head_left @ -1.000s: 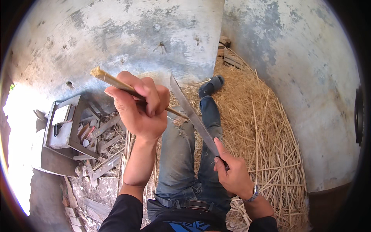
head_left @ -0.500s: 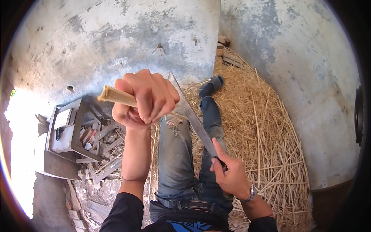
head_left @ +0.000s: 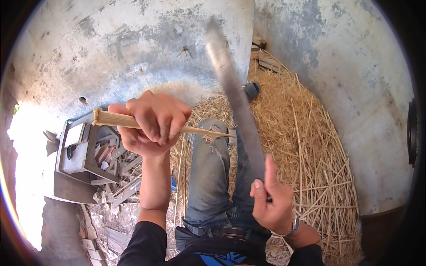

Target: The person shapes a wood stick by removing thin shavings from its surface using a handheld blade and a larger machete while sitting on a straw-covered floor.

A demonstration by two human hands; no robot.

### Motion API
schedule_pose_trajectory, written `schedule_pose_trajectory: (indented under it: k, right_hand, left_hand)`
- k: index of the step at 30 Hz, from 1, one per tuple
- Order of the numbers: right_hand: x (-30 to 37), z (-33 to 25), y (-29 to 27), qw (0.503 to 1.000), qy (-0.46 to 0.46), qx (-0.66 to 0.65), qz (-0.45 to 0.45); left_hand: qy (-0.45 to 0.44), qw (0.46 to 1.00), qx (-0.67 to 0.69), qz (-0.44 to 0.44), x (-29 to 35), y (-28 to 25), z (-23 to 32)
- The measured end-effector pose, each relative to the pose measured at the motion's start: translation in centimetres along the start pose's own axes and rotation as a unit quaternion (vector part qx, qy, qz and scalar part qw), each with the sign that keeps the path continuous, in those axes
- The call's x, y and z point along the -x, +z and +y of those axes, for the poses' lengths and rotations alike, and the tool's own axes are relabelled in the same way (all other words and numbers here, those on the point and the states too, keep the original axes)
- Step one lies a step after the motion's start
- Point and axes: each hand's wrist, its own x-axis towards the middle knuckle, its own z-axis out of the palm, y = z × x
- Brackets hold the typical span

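Note:
My left hand (head_left: 155, 124) is closed around a pale wooden stick (head_left: 202, 131), which looks like split bamboo. Its thick, squared end juts out to the left of the fist, and a thinner, tapering length runs out to the right above my knee. In my right hand (head_left: 273, 199) is a long machete (head_left: 242, 104), gripped by its handle with the thumb laid along the back. The grey blade points up and away from me, its tip smeared by motion. Blade and stick appear apart, the stick's thin end stopping left of the blade.
A deep heap of straw-like shavings and thin strips (head_left: 306, 155) covers the floor to the right. On the left a worn wooden cabinet (head_left: 84, 150) lies among scrap wood (head_left: 126, 193). Weathered walls (head_left: 133, 48) stand ahead and at right. My legs in jeans (head_left: 206, 181) stretch forward.
The machete has swung up and to the right, away from the stick. My left hand has moved slightly left and down, and more of the stick's thin end now shows.

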Motion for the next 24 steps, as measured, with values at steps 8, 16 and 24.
schedule_pose_trajectory:
  k: [8, 16, 24]
  right_hand:
    - [-0.1, -1.3, -1.7, 0.999, 0.019, 0.048, 0.011]
    - [0.3, 0.1, -2.2, 0.994, 0.009, 0.076, -0.076]
    - [-0.4, -1.0, -2.9, 0.998, 0.062, 0.020, 0.010]
  left_hand:
    - [0.021, 1.000, 0.015, 0.012, 0.2, 1.0, -0.6]
    - [0.016, 0.999, -0.023, 0.032, -0.3, 1.4, -1.0]
    - [0.010, 0.999, 0.018, 0.038, 0.3, 0.1, -1.2]
